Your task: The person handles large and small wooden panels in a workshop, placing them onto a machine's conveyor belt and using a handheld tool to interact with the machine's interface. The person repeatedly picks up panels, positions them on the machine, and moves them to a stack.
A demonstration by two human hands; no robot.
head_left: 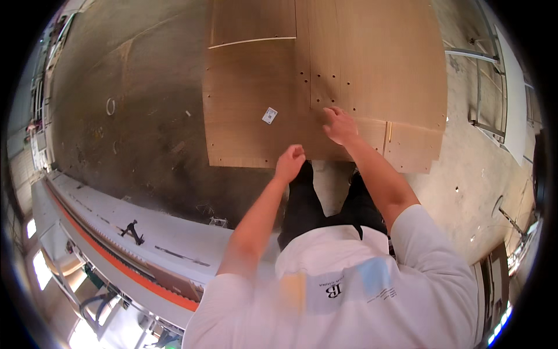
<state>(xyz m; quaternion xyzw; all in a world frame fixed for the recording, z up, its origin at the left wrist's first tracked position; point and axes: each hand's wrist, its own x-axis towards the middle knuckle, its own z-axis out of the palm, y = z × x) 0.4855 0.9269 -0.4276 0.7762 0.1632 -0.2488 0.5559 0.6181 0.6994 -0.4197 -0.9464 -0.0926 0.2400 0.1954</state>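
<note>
Stacked wood-coloured panels [250, 81] lie in front of me, with small dark holes near the middle and along the edges. My right hand [341, 125] is over the near middle of the stack, beside a group of holes, its fingers partly spread and nothing visible in them. At the near edge of the panels, my left hand [289, 163] has its fingers curled together. Whether anything small is inside it is hidden. A small white label [269, 116] rests on the panel, ahead of my left hand and a little to its left.
A long white machine with an orange strip [168, 295] runs along the lower left, a black clamp-like part [132, 232] on its bed. On the right stands a metal frame [478, 87] beside a white sheet [508, 99]. A pale ring [110, 106] lies on the concrete floor.
</note>
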